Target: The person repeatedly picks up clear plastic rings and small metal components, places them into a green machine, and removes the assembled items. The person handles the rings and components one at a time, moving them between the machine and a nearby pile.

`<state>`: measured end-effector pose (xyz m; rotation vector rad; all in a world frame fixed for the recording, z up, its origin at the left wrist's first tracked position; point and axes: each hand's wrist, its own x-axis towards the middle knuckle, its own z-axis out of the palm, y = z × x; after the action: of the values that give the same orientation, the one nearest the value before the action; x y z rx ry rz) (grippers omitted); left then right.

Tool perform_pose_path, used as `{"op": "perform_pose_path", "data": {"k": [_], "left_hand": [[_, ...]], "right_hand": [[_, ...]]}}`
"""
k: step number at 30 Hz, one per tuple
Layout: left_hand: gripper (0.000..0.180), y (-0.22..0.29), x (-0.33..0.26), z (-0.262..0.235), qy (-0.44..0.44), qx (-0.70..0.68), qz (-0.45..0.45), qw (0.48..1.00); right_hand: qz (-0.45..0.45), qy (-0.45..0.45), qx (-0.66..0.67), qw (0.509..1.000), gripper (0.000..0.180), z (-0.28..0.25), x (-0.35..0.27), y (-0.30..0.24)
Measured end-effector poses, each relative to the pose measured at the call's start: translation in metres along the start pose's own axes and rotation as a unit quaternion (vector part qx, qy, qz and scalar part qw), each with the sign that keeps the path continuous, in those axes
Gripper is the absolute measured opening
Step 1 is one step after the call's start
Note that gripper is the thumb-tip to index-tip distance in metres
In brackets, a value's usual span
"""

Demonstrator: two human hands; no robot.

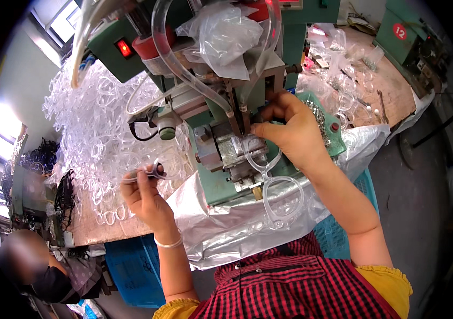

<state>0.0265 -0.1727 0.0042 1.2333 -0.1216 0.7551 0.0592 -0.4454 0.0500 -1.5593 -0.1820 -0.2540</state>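
A clear plastic eyeglass frame [265, 173] lies at the green bench machine [218, 194]. One of its rims is up against the metal fixture [237, 151] under the machine's tip, while the other hangs out over the front. My right hand [295, 133] is closed in a pinch at the upper end of this frame, right beside the tip; its fingertips are partly hidden. Left of the machine, my left hand [147, 199] grips another clear eyeglass frame [170, 177] between thumb and fingers. Something dark shows at those fingertips, too small to name.
A large heap of clear eyeglass frames [99, 122] covers the table's left side. Small metal parts fill a green tray [338, 139] at right. Silver sheeting [210, 239] drapes the front edge. Below stands a blue crate [131, 271]. Another person [61, 271] sits at far lower left.
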Motion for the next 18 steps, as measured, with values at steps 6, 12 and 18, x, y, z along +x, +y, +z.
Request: {"op": "perform_pose_path", "data": {"k": [6,12,18], "left_hand": [[0.013,0.062,0.022,0.083,-0.146,0.086,0.188,0.967],[0.002,0.060,0.005,0.081,-0.183,0.048,0.230,0.955],[0.015,0.043,-0.018,0.087,-0.397,0.211,0.486,0.750]], "right_hand": [[0.046,-0.021,0.170,0.984,0.053,0.015,-0.006,-0.010],[-0.052,-0.080,0.082,0.992,0.058,0.003,-0.043,-0.031],[-0.041,0.165,-0.542,0.823,0.028,-0.092,-0.070,0.047]]}}
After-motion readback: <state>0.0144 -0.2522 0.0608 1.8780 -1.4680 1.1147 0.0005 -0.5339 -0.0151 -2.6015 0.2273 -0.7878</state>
